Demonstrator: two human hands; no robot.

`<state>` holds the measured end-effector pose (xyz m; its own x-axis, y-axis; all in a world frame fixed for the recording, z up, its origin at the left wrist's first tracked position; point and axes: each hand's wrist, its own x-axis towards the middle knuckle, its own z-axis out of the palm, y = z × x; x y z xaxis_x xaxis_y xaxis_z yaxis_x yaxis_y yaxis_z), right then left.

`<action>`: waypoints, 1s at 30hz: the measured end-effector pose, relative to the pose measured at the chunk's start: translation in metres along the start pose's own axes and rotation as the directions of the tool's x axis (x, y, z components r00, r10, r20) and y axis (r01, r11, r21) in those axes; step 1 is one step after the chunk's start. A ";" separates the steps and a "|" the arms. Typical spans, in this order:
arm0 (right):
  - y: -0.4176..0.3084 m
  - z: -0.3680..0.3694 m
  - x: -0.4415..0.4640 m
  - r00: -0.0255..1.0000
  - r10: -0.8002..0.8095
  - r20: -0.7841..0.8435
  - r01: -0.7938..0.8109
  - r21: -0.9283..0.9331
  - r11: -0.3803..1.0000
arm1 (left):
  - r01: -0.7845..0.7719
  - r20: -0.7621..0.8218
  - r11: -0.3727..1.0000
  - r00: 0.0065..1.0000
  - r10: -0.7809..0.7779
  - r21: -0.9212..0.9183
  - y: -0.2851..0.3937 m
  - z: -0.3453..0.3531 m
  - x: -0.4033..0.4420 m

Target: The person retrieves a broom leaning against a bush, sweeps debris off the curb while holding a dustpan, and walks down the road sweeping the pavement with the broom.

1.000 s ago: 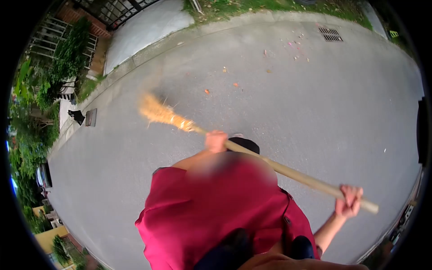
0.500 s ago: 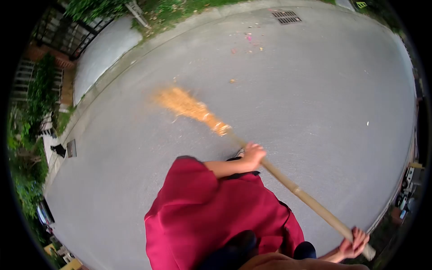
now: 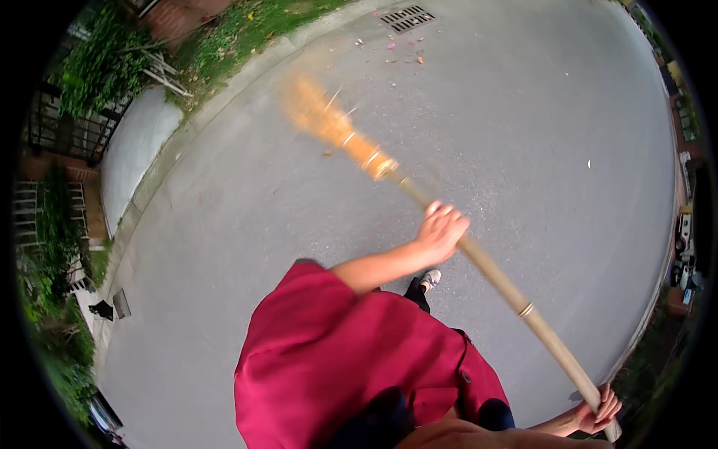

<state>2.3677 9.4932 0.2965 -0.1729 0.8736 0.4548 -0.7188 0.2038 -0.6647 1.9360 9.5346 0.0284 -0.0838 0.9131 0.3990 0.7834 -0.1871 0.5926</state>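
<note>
A broom (image 3: 497,280) with a long bamboo handle slants across the view. Its orange bristle head (image 3: 321,112) is blurred by motion, over the grey road near the upper left. My left hand (image 3: 441,230) is wrapped round the handle a little below the bound bristles. Down at the lower right, my right hand (image 3: 598,411) grips the handle close to its butt end. Small dry leaves and pink scraps (image 3: 391,46) lie on the asphalt beyond the bristles, and a single brown leaf (image 3: 327,154) rests just below them.
A drain grate (image 3: 407,18) is set in the road by the far kerb. Along the left run a kerb (image 3: 153,161), grass (image 3: 247,30), shrubs and a fence. Parked vehicles (image 3: 684,232) show at the right edge. My shoe (image 3: 430,280) is on the road.
The bristles have swung forward and slightly right, and my left hand has gone forward with the handle. My right hand has shifted slightly down and right. The view has turned a little.
</note>
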 end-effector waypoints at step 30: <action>-0.022 -0.264 0.106 0.958 -0.175 -0.229 0.238 0.286 0.928 | -0.014 0.031 0.992 0.999 0.010 0.122 0.053 0.149 0.090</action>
<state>2.5432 9.6977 0.2027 0.1141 0.9020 0.4164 -0.9010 0.2705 -0.3392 2.0617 9.6611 -0.0087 -0.0569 0.9219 0.3832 0.8538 -0.1540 0.4972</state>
